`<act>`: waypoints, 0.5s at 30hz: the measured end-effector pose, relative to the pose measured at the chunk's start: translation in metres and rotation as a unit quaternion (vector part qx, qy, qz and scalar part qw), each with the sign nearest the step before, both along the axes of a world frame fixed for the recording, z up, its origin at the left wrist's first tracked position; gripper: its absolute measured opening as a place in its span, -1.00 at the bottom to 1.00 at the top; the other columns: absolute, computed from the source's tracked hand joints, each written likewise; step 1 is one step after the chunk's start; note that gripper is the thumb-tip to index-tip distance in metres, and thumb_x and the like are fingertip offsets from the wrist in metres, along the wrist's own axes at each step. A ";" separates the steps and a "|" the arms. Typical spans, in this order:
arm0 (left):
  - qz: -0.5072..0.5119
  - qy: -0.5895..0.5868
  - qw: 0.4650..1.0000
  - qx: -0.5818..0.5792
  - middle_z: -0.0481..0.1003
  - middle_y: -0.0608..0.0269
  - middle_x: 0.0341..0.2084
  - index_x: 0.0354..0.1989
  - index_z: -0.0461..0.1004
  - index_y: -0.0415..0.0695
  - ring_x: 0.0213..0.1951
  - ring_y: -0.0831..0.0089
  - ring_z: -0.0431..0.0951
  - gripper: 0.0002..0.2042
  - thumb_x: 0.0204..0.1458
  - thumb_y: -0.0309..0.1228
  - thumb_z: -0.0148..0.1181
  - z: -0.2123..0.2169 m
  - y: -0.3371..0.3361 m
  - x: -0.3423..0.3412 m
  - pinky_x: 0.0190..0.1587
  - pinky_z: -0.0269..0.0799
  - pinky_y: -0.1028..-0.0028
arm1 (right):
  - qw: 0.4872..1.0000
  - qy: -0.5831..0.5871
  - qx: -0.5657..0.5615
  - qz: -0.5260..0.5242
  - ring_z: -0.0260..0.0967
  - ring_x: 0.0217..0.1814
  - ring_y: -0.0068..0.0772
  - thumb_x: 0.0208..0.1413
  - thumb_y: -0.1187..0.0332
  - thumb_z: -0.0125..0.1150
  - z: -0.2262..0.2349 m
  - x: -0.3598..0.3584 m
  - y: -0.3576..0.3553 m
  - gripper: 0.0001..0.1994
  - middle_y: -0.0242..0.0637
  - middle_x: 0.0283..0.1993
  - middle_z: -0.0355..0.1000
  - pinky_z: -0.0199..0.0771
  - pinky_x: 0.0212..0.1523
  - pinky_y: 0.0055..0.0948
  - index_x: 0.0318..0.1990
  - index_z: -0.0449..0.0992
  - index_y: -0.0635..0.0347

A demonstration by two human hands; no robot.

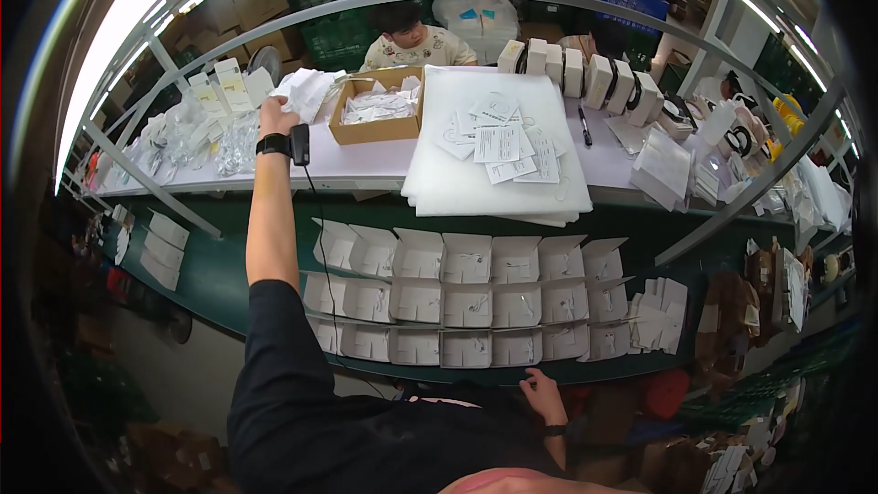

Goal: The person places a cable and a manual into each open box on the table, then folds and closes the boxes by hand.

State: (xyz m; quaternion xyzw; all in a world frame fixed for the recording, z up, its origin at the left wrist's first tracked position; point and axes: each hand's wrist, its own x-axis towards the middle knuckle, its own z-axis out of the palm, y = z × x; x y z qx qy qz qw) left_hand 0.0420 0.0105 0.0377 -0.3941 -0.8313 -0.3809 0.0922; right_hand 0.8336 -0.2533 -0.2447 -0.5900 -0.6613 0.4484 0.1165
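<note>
My left arm stretches to the raised shelf, where my left hand (pixel 277 115) touches the near edge of a pile of white paper-like sheets or packets (pixel 309 91). Its fingertips are partly hidden, so whether it grips any of them cannot be seen. An open cardboard box (pixel 377 131) filled with small white packets stands just right of that pile. My right hand (pixel 542 391) hangs low at the bench's near edge, its fingers loosely apart and nothing in them. Above it, three rows of open white boxes (pixel 466 356) stand on the green bench; several contain small white cables.
White foam sheets (pixel 430 178) carry loose printed cards (pixel 498 144). White boxes (pixel 599 82) line the shelf's far right, by a black pen (pixel 586 126). Clear bags (pixel 187 133) lie at left. Flat white cartons (pixel 660 316) end the rows. A person (pixel 412 41) sits opposite.
</note>
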 end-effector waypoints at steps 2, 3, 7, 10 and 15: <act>-0.183 -0.015 0.976 0.121 0.63 -0.14 -0.13 0.03 0.58 -0.30 -0.07 0.06 0.68 -0.60 -0.06 -0.55 0.36 0.026 0.016 0.028 0.03 0.57 0.21 | 1.000 0.002 0.000 0.012 0.66 -0.10 0.00 0.24 0.27 0.35 -0.002 -0.004 0.007 -0.56 0.02 -0.12 0.66 0.65 -0.06 -0.19 0.20 0.51 0.28; -0.273 -0.126 0.943 0.141 0.64 -0.17 -0.13 0.02 0.59 -0.31 -0.08 0.01 0.68 -0.62 -0.03 -0.53 0.33 0.030 0.039 0.056 0.03 0.57 0.20 | 1.000 0.001 0.008 0.015 0.66 -0.10 0.01 0.24 0.27 0.35 -0.006 -0.001 0.011 -0.56 0.02 -0.12 0.66 0.65 -0.07 -0.18 0.20 0.52 0.28; -0.370 -0.117 0.916 -0.100 0.64 -0.25 -0.07 0.01 0.59 -0.33 -0.07 -0.13 0.67 -0.64 0.07 -0.40 0.21 0.043 0.105 0.149 0.06 0.56 0.14 | 1.000 -0.007 0.021 -0.006 0.66 -0.08 0.01 0.25 0.27 0.35 0.002 0.014 0.017 -0.56 0.02 -0.10 0.66 0.65 -0.06 -0.17 0.21 0.52 0.27; -0.278 0.234 0.855 -0.370 0.61 -0.31 -0.02 0.13 0.52 -0.30 -0.01 -0.23 0.63 -0.52 0.11 -0.24 0.17 0.002 0.131 0.089 0.13 0.52 0.05 | 0.999 0.005 0.023 -0.035 0.66 -0.07 0.01 0.25 0.27 0.34 0.014 0.010 0.022 -0.56 0.01 -0.10 0.66 0.65 -0.05 -0.16 0.22 0.52 0.26; -0.257 0.201 0.853 -0.406 0.51 -0.12 0.23 0.32 0.49 -0.01 0.27 -0.03 0.51 -0.29 0.13 0.24 0.20 -0.043 0.151 0.122 0.30 0.41 0.02 | 0.996 -0.002 0.016 -0.085 0.59 0.00 0.14 0.26 0.20 0.32 0.002 0.034 0.011 -0.54 0.02 -0.06 0.64 0.61 0.00 -0.06 0.23 0.51 0.22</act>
